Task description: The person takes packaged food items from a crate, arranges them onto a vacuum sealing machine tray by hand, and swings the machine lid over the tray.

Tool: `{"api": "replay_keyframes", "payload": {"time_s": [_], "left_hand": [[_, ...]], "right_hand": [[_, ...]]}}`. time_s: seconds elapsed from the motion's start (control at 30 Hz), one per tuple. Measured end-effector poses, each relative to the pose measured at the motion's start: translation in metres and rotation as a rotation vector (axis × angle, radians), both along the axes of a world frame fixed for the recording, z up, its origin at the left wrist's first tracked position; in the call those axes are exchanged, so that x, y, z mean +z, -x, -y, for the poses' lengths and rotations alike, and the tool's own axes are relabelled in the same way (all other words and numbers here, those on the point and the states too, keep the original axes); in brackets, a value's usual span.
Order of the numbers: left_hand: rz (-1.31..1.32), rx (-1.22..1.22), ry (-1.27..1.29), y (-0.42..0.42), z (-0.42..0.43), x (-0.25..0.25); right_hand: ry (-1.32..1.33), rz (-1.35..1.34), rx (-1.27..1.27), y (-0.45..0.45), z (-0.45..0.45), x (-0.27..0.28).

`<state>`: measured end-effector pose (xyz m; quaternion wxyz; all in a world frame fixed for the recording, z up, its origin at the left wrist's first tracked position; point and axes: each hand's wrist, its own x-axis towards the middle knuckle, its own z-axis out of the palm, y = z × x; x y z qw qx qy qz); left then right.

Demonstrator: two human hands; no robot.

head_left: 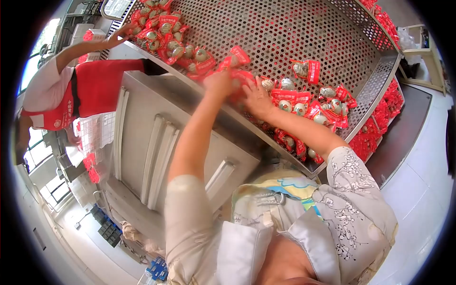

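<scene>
Both hands reach over the near wall of a perforated metal tray (266,33) that holds small red-and-clear packets with egg-like items inside. My left hand (221,85) is smeared by motion among packets at the near edge, its fingers unclear. A red packet (239,55) shows just beyond it. Just to its right, my right hand (259,99) has its fingers spread over the packets, palm down. More egg packets (294,102) lie right of that hand, and a heap of packets (161,28) fills the tray's left end.
A co-worker in a red apron (97,90) stands at the left, one hand (124,32) by the tray's left end. Below the tray is a stainless-steel cabinet (142,137). Red packets (375,128) are piled beyond the tray's right wall. A white crate (97,130) stands behind the cabinet.
</scene>
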<state>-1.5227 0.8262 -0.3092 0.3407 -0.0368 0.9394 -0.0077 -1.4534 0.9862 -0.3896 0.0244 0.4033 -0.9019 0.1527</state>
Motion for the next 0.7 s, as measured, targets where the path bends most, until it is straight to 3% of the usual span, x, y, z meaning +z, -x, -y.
{"api": "replay_keyframes", "payload": {"time_s": [0.1, 0.2, 0.33, 0.37, 0.43, 0.47, 0.57, 0.6, 0.7], "left_hand": [[-0.053, -0.019, 0.064, 0.004, 0.002, 0.005], [-0.382, -0.194, 0.244, -0.001, 0.007, -0.009], [-0.001, -0.037, 0.069, 0.003, 0.000, -0.021], [-0.007, -0.034, 0.038, 0.000, 0.000, -0.014], [-0.020, -0.044, -0.022, -0.004, 0.001, 0.005], [-0.143, -0.085, -0.123, -0.007, 0.017, -0.004], [-0.345, 0.133, -0.219, -0.017, 0.017, 0.060], [-0.387, 0.292, -0.348, -0.023, 0.020, 0.067], [-0.735, 0.470, -0.791, -0.065, 0.020, 0.074]], "right_hand": [[-0.034, 0.086, 0.076, 0.002, -0.012, 0.008], [-0.036, 0.110, 0.096, 0.002, -0.012, 0.008], [-0.028, 0.147, -0.006, 0.001, 0.016, -0.032], [-0.014, 0.200, -0.003, 0.002, 0.020, -0.032], [0.030, 0.422, 0.107, 0.017, 0.006, 0.021], [-0.150, 0.449, 0.177, 0.030, -0.003, 0.026], [0.198, 0.413, -0.107, 0.041, -0.012, 0.025], [0.282, 0.531, -0.140, 0.046, -0.004, 0.034], [0.587, 0.439, -0.096, 0.037, 0.046, 0.004]]}}
